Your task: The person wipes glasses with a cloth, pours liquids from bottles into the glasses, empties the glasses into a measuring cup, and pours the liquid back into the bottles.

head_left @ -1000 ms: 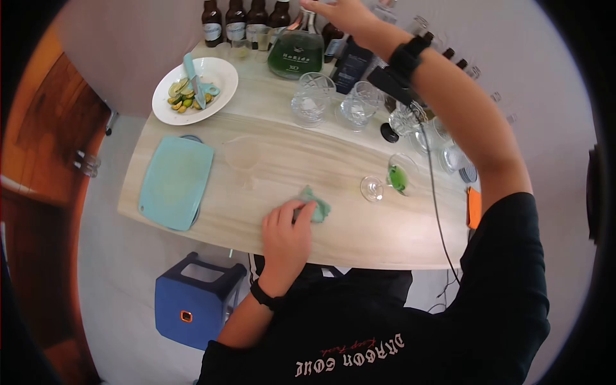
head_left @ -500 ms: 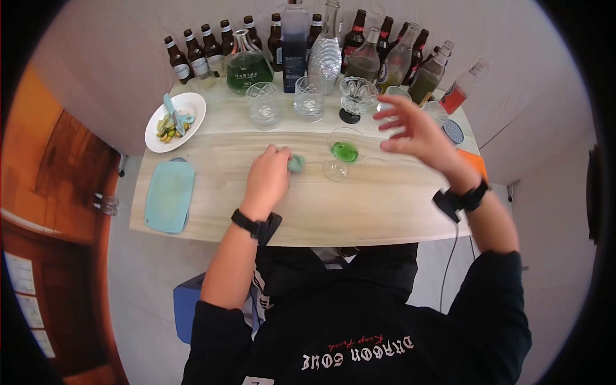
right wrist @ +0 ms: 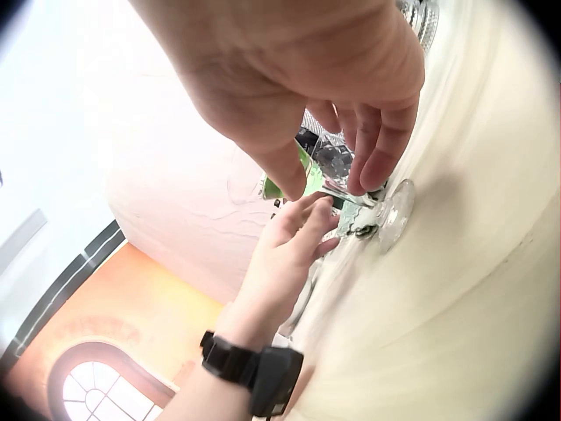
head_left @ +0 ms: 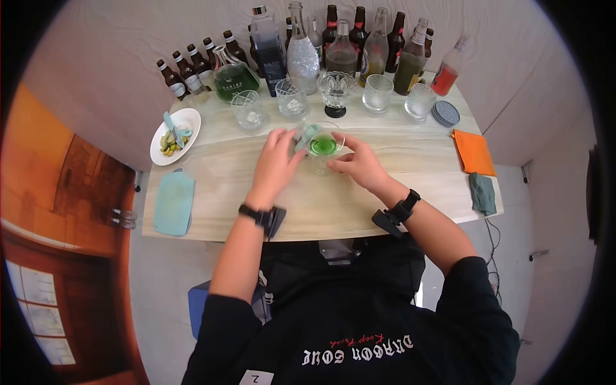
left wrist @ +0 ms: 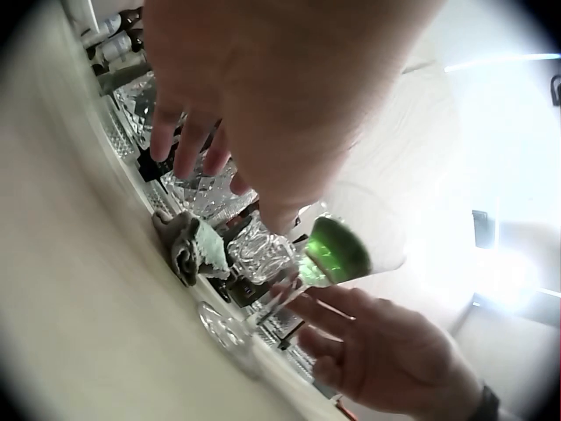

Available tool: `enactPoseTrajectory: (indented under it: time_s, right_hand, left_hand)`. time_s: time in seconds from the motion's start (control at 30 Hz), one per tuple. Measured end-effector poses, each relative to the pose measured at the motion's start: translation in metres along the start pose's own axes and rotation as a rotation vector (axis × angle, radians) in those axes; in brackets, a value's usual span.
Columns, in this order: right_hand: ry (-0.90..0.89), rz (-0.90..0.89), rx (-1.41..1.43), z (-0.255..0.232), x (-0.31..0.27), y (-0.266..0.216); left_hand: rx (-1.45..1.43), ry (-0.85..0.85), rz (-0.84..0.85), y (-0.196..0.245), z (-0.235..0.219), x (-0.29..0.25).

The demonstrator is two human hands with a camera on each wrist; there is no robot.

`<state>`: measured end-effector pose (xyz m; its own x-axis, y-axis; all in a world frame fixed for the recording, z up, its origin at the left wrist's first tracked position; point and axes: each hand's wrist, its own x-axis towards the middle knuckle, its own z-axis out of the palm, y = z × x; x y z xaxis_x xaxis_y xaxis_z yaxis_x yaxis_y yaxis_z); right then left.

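A stemmed cocktail glass [head_left: 323, 145] with green liquid in its bowl stands upright on the table between both hands. My left hand [head_left: 274, 165] is at the left of the glass, its fingers extended and holding nothing. From the right, my right hand [head_left: 367, 168] comes close around the glass, thumb and fingers spread apart on either side of the stem in the right wrist view. A crumpled green cloth [left wrist: 191, 247] lies on the table just beyond the glass, near the left fingertips. The round glass foot [left wrist: 226, 326] rests on the tabletop.
Cut tumblers [head_left: 292, 102] and a black-footed glass [head_left: 335, 96] line the back, before many bottles [head_left: 301, 61]. A white plate [head_left: 190, 138] holds cut limes and a knife. A blue cutting board [head_left: 174, 204] is at left, orange cloth [head_left: 473, 153] at right.
My right hand has come down from the green decanter's neck to the cocktail glass. My left hand has moved forward and let go of the green cloth, now beyond the glass. The view has shifted.
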<state>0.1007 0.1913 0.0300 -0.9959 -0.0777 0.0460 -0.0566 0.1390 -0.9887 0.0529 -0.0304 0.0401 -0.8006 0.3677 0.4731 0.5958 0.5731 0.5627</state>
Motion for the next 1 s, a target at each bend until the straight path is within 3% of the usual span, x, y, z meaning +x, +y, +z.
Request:
enactPoseTrajectory:
  time_s: [0.07, 0.13, 0.2, 0.23, 0.3, 0.43, 0.53, 0.6, 0.73, 0.8, 0.83, 0.9, 1.0]
  right_hand:
    - [-0.029, 0.033, 0.043, 0.003, 0.000, -0.006]
    - [-0.062, 0.068, 0.082, 0.008, 0.003, -0.003]
    - [-0.101, 0.105, 0.225, 0.011, 0.008, 0.006]
    - [-0.113, 0.107, 0.228, 0.012, 0.009, 0.007]
    - [-0.106, 0.153, 0.252, 0.015, 0.011, 0.008]
    - [-0.094, 0.094, 0.341, 0.023, 0.013, 0.014]
    - [-0.061, 0.040, 0.404, 0.024, 0.014, 0.018]
    - [-0.072, 0.017, 0.389, 0.023, 0.015, 0.021]
    - [-0.073, 0.018, 0.403, 0.018, 0.013, 0.017]
    - [-0.111, 0.016, 0.383, 0.013, 0.012, 0.015]
    - [-0.107, 0.020, 0.379, 0.011, 0.011, 0.010]
    - [-0.144, 0.016, 0.348, 0.005, 0.007, -0.007]
    - [-0.211, 0.008, 0.229, -0.006, 0.003, -0.028]
  left_hand:
    - [-0.005, 0.092, 0.015, -0.005, -0.020, -0.037]
    - [-0.117, 0.161, -0.169, -0.004, -0.039, -0.075]
    - [-0.159, 0.352, -0.421, -0.025, -0.047, -0.111]
    - [-0.152, 0.357, -0.429, -0.029, -0.054, -0.114]
    - [-0.012, 0.621, -0.586, -0.035, -0.067, -0.124]
    - [0.132, 0.693, -0.550, -0.068, -0.077, -0.116]
    - [0.016, 0.672, -0.459, -0.089, -0.082, -0.105]
    - [-0.005, 0.466, -0.572, -0.096, -0.089, -0.099]
    - [0.001, 0.436, -0.629, -0.083, -0.089, -0.090]
    - [-0.189, 0.287, -0.384, -0.063, -0.083, -0.085]
    - [-0.195, 0.284, -0.385, -0.047, -0.083, -0.079]
    - [-0.132, -0.017, -0.210, -0.012, -0.085, -0.067]
    - [-0.149, -0.065, -0.207, 0.013, -0.074, -0.054]
